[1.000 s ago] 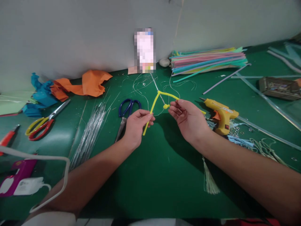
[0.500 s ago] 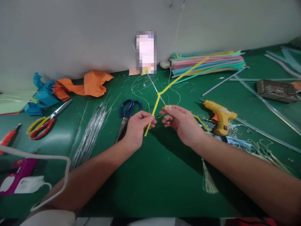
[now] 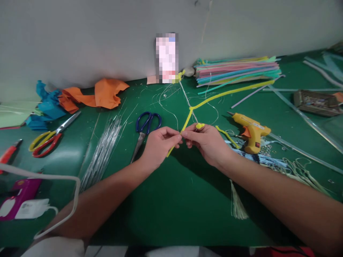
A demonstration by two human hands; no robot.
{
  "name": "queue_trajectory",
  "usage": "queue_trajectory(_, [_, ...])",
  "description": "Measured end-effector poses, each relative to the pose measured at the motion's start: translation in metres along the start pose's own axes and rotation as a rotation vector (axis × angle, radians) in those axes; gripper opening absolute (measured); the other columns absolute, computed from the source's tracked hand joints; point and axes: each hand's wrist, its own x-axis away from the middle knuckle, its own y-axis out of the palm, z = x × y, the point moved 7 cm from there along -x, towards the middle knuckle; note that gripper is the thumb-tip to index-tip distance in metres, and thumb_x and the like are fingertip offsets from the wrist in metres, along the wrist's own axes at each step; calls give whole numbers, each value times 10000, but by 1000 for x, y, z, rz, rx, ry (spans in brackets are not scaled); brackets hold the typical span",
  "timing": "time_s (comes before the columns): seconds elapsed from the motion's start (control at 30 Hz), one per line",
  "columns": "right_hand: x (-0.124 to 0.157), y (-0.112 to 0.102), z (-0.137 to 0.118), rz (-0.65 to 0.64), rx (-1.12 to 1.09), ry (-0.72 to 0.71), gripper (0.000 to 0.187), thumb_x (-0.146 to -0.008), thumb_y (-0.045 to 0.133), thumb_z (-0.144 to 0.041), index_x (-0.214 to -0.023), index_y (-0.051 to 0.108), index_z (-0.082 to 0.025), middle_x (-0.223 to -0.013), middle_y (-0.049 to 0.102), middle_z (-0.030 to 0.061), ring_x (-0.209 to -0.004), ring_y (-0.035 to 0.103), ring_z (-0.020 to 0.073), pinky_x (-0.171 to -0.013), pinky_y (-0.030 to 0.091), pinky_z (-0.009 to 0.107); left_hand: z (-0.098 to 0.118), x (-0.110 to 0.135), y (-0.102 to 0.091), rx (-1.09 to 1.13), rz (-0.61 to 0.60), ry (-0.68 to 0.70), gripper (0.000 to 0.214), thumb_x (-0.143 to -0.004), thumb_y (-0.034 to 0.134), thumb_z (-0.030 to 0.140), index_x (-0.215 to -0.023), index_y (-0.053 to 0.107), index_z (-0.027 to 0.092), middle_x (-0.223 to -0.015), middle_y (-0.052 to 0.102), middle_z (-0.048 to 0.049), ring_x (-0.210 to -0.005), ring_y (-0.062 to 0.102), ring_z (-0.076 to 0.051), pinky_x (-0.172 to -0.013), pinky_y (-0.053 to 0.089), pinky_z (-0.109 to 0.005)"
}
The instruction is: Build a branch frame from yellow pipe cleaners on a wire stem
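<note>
A yellow pipe cleaner (image 3: 227, 95) bends around a thin pale stem (image 3: 184, 93), one end reaching out to the right and the other running down to my fingers. My left hand (image 3: 163, 144) is closed in a pinch on the lower length, whose tip pokes out below the fingers. Against those fingertips, my right hand (image 3: 206, 141) pinches the same lower length. A small yellow knob (image 3: 199, 125) at the stem's lower end rests by my right index finger. More yellow pipe cleaner (image 3: 181, 75) is wound at the stem's upper end.
Blue-handled scissors (image 3: 147, 123) and a bundle of silver wires (image 3: 104, 151) lie left of my hands. A yellow glue gun (image 3: 252, 130) and a pale tassel (image 3: 238, 203) are on the right. Colourful pipe cleaners (image 3: 238, 71) lie behind, near a propped phone (image 3: 166, 57).
The pipe cleaner and stem have shifted right, and the long free end has swung down to the right. My right fingertips have come left to meet my left hand's.
</note>
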Motion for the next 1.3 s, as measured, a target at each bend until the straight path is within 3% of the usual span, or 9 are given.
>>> queue_trajectory(0.2, [0,4,-4,-29,-66,-13,219,-620,874,-307,-636,702,-171,-524,615,-30,-487,529,72,-516,439,215,5,-1,0,2,-24,-12,152,-685,775,267,-764,693,167,-707,713,-9,-615,645,-120,-652,522,-278])
queue_trajectory(0.4, [0,3,-2,-23,-77,11,225,-590,890,-280,-654,702,-173,-523,613,-32,-481,532,74,-513,437,220,6,-5,-3,9,-3,-21,170,-672,794,301,-730,698,174,-648,659,26,-610,598,-95,-628,475,-245])
queue_trajectory(0.8, [1,4,-1,-31,-57,5,237,-612,883,-301,-678,691,-179,-524,606,-38,-484,535,82,-530,448,239,14,-5,-3,-136,-59,5,154,-654,805,284,-739,731,179,-704,694,10,-658,600,-110,-714,497,-287])
queue_trajectory(1.0, [3,2,-4,-38,73,-54,237,-686,835,-369,-689,692,-179,-555,603,-27,-504,552,100,-536,448,263,8,-7,-6,-76,-58,-28,138,-639,804,272,-682,709,181,-667,677,13,-651,575,-107,-675,449,-266])
queue_trajectory(1.13, [6,-2,-4,6,278,-28,389,-764,743,-497,-583,643,-167,-561,580,-7,-468,513,88,-474,398,261,6,-9,-9,-12,-25,-63,147,-653,786,271,-651,671,179,-650,655,20,-610,518,-90,-628,399,-250])
queue_trajectory(1.3, [5,1,1,-2,279,34,301,-664,841,-430,-734,697,-175,-561,598,-28,-505,565,109,-508,460,254,3,-7,-12,38,20,-102,159,-637,776,266,-629,645,176,-629,606,35,-609,508,-85,-624,387,-246])
